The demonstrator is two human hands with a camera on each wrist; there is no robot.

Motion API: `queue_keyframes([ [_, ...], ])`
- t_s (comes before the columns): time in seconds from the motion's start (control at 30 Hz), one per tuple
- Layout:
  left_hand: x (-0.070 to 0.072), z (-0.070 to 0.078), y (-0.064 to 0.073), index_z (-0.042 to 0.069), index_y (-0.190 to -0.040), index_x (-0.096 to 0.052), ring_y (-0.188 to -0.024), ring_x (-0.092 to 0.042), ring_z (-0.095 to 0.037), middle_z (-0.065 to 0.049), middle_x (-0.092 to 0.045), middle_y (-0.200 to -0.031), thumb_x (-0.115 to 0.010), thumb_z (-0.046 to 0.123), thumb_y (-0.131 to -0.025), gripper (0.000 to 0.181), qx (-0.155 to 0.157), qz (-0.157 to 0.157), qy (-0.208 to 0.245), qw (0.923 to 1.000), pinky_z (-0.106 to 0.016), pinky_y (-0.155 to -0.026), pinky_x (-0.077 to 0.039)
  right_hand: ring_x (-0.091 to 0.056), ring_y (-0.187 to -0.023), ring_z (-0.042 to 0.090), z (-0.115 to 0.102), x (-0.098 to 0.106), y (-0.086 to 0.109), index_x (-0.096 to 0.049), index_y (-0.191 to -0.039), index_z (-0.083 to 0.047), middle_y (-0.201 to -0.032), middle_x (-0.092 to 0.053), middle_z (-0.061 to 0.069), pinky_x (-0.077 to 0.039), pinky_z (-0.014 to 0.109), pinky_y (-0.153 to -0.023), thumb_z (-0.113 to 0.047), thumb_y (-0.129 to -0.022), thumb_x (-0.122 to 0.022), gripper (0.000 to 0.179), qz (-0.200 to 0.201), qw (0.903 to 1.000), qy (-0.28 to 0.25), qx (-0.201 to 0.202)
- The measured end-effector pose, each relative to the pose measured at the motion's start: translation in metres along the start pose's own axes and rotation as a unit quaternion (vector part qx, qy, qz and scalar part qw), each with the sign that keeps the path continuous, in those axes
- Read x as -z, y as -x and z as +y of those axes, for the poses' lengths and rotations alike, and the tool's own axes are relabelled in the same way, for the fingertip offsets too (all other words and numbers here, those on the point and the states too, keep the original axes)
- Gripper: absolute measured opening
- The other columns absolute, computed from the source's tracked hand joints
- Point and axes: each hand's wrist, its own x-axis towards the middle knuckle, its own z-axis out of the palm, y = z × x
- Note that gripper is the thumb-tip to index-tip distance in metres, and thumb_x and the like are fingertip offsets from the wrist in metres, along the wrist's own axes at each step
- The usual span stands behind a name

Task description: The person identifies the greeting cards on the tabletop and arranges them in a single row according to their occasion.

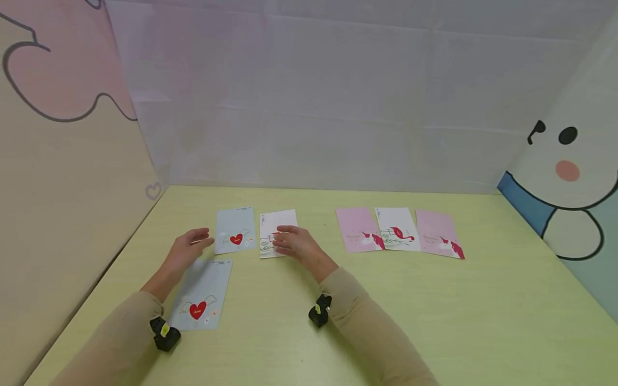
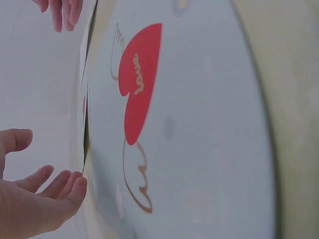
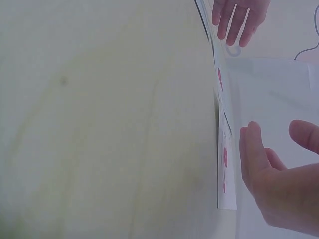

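Note:
My left hand hovers with loosely bent, empty fingers beside a pale blue card bearing a winged red heart. Below that hand, nearer me, lies a second blue heart card, which fills much of the left wrist view. My right hand is over a white flamingo card and hides part of its picture. In the right wrist view the right hand's fingers are relaxed and apart from the thumb, with nothing between them.
Farther right lie a pink unicorn card, a white flamingo card and another pink unicorn card, side by side. A white sheet stands behind the table, with printed panels at both sides.

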Motion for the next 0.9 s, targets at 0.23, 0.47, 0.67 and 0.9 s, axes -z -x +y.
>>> queue_keyframes([
  [0.23, 0.002, 0.044, 0.022, -0.001, -0.137, -0.024, -0.117, -0.034, -0.036, -0.023, -0.028, -0.135, -0.048, 0.033, -0.090, 0.062, 0.062, -0.019, 0.031, 0.9974, -0.046, -0.095, -0.031, -0.054, -0.101, 0.026, -0.002, -0.008, -0.008, -0.044, -0.125, 0.003, -0.113, -0.053, 0.020, -0.046, 0.030, -0.081, -0.005, -0.087, -0.053, 0.040, -0.003, 0.9997, -0.016, -0.021],
  [0.47, 0.001, 0.052, 0.024, -0.001, -0.137, -0.022, -0.117, -0.035, -0.035, -0.024, -0.027, -0.136, -0.047, 0.031, -0.091, 0.061, 0.070, -0.025, 0.037, 0.9965, -0.044, -0.095, -0.032, -0.048, -0.109, 0.030, -0.005, -0.017, -0.010, -0.039, -0.129, 0.004, -0.122, -0.046, 0.022, -0.041, 0.033, -0.088, -0.008, -0.089, -0.049, 0.042, -0.032, 0.9986, -0.032, -0.027],
  [0.67, -0.006, 0.039, 0.010, 0.000, -0.137, -0.023, -0.115, -0.039, -0.037, -0.024, -0.027, -0.136, -0.050, 0.035, -0.089, 0.065, 0.078, -0.015, 0.050, 0.9956, -0.045, -0.093, -0.034, -0.048, -0.108, 0.029, -0.002, -0.024, -0.020, -0.040, -0.129, 0.002, -0.121, -0.046, 0.019, -0.043, 0.032, -0.085, -0.008, -0.089, -0.049, 0.042, -0.024, 0.9987, -0.029, -0.036],
  [0.9, -0.008, 0.037, 0.004, 0.002, -0.137, -0.025, -0.114, -0.040, -0.036, -0.023, -0.028, -0.135, -0.052, 0.034, -0.088, 0.065, 0.089, -0.018, 0.065, 0.9937, -0.045, -0.092, -0.035, -0.048, -0.108, 0.030, -0.002, -0.031, -0.022, -0.041, -0.128, 0.002, -0.121, -0.046, 0.020, -0.043, 0.032, -0.086, -0.009, -0.088, -0.051, 0.043, -0.018, 0.9989, -0.018, -0.040],
])
